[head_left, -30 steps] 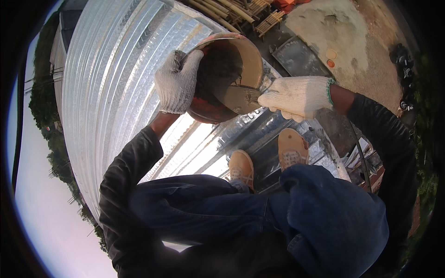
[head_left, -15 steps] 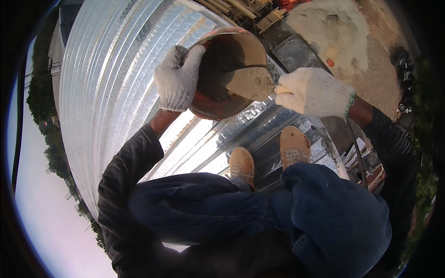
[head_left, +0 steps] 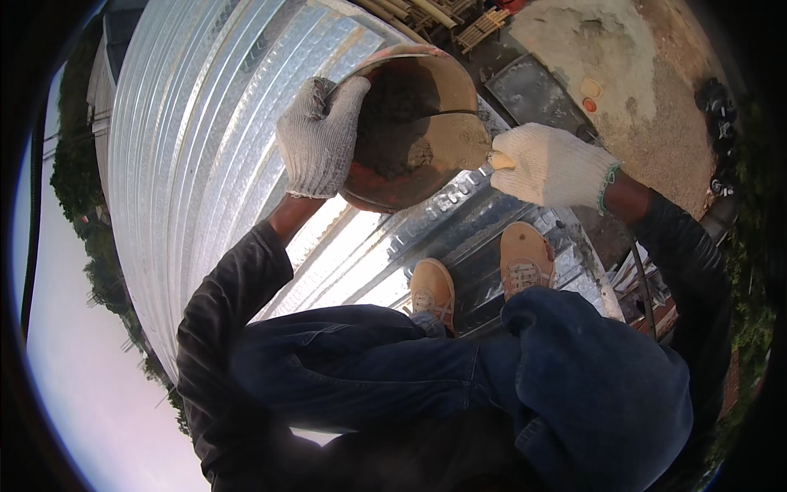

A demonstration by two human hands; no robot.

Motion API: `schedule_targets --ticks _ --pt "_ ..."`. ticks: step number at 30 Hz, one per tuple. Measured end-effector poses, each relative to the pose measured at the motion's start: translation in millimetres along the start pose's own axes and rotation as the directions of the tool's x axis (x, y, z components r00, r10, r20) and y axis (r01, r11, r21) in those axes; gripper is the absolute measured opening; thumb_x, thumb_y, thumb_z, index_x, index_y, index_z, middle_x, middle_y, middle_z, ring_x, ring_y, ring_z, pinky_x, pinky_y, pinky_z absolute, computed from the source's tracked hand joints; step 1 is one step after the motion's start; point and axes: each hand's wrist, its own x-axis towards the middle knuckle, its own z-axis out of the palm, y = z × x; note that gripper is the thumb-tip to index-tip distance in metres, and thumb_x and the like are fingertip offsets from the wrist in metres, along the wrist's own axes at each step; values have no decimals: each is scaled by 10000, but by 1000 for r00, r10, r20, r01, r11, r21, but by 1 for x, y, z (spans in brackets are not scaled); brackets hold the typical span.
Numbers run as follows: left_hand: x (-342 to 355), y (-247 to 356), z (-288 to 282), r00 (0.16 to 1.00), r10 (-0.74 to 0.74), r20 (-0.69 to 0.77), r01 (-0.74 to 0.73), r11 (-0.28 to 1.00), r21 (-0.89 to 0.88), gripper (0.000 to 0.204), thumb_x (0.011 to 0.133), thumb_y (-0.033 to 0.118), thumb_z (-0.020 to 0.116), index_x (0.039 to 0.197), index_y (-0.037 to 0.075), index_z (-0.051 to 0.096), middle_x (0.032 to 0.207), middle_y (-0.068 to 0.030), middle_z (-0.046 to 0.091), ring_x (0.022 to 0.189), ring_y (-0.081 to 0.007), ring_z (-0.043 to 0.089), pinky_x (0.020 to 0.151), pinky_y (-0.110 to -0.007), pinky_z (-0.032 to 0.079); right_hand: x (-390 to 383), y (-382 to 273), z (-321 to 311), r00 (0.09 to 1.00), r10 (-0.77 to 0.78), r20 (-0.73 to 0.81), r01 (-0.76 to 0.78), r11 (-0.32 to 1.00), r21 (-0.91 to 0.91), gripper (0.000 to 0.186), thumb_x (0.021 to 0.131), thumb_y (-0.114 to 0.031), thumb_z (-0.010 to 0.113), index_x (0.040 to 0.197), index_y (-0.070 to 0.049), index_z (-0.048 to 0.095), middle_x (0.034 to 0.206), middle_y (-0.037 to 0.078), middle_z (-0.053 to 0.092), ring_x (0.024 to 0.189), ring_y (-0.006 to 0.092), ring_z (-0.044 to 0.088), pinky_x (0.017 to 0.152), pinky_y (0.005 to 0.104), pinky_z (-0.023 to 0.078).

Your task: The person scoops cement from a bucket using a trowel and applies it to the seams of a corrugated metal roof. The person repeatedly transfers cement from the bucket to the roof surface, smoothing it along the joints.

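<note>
My left hand (head_left: 321, 139), in a whitish knit glove, grips the left rim of a round bucket (head_left: 392, 197), its thumb over the edge. Dark wet mortar (head_left: 385, 139) lies inside the bucket, which is tilted so its mouth faces me. In a matching glove, my right hand (head_left: 553, 166) is closed round the short handle of a trowel (head_left: 459, 141). The trowel's broad, mortar-smeared blade reaches over the bucket's right rim, with its tip over the mortar.
Shiny corrugated metal sheets (head_left: 205, 156) spread under and left of the bucket, and my tan shoes (head_left: 525, 261) stand on them. Far below lie a dark rectangular tray (head_left: 537, 94), stacked wooden poles (head_left: 484, 30) and sandy ground (head_left: 590, 49). Greenery lines both sides.
The trowel blade has turned and dipped lower into the bucket, with my right hand shifting slightly right. The bucket and my left hand have moved only a little.
</note>
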Motion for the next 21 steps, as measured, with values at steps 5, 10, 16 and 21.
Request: schedule_targets --ticks 5,10,16,21 --pt "-2 -8 3 1000 8 -13 -9 999 -34 468 997 424 883 907 -5 718 705 -107 645 740 -70 539 666 -349 528 6 -15 13 999 -45 -29 43 998 -54 289 1020 -331 742 1101 -55 726 992 182 767 982 412 771 843 519 627" --pt "0 -4 5 1000 -29 4 29 999 -29 451 1003 406 882 920 -7 721 707 -103 645 745 -65 543 674 -343 527 5 -26 37 989 -123 -78 117 991 -71 239 1011 -285 734 1117 -72 709 967 157 781 910 367 800 782 498 644" --pt "0 -14 1 999 -34 -19 34 999 -29 466 1001 424 881 936 -11 728 713 -110 650 747 -74 552 690 -350 534 7 -57 35 999 -26 19 25 999 40 232 1031 -278 726 1107 -61 693 961 169 776 878 376 801 770 507 640" --pt "6 -10 -3 1000 -13 -15 14 999 34 473 1003 430 879 934 -14 731 713 -108 649 738 -84 553 693 -357 534 -5 -47 44 999 20 25 -27 948 318 330 1053 -367 747 1113 -48 684 1007 194 756 976 446 749 844 537 599"
